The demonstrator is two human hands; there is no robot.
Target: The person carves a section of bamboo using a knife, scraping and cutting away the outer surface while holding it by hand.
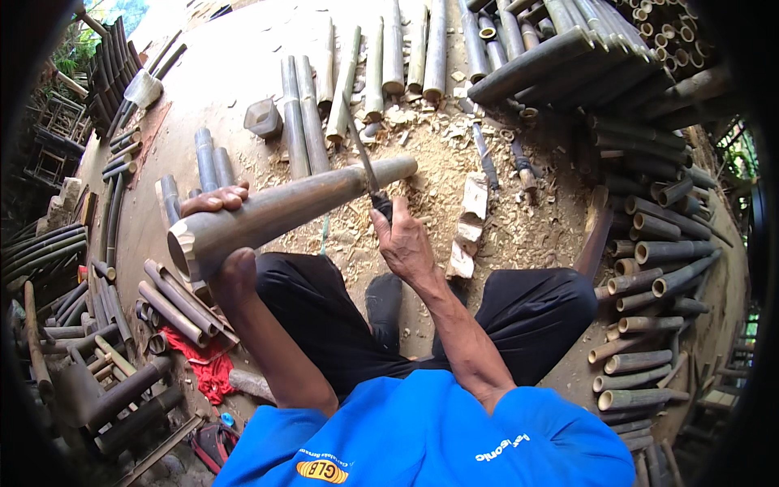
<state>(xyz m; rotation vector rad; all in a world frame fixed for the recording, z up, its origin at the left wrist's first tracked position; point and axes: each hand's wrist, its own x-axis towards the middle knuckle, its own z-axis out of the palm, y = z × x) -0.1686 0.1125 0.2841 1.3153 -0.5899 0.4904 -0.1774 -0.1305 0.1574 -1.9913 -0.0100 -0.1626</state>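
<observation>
A thick grey-brown bamboo tube (pixel 284 213) lies aslant in front of me, its wide, pale-cut end at the left and its narrow end pointing right. My left hand (pixel 216 200) is closed around it near the wide end, fingers over the top and thumb below. In my right hand (pixel 407 243) is the dark handle of a knife (pixel 364 152). Its long blade points up and away, crossing the tube near the narrow end; whether the edge touches the bamboo I cannot tell. A notched pale wooden block (pixel 468 231) lies on the ground right of my right hand.
Shavings (pixel 430 138) cover the ground ahead. Two tools (pixel 487 158) lie beyond the block. Bamboo lengths (pixel 393 49) stretch across the far side, with a grey plastic container (pixel 263 119) nearby. Stacked bamboo (pixel 649 280) lines my right. Cut tubes (pixel 174 308) and a red cloth (pixel 211 369) lie left.
</observation>
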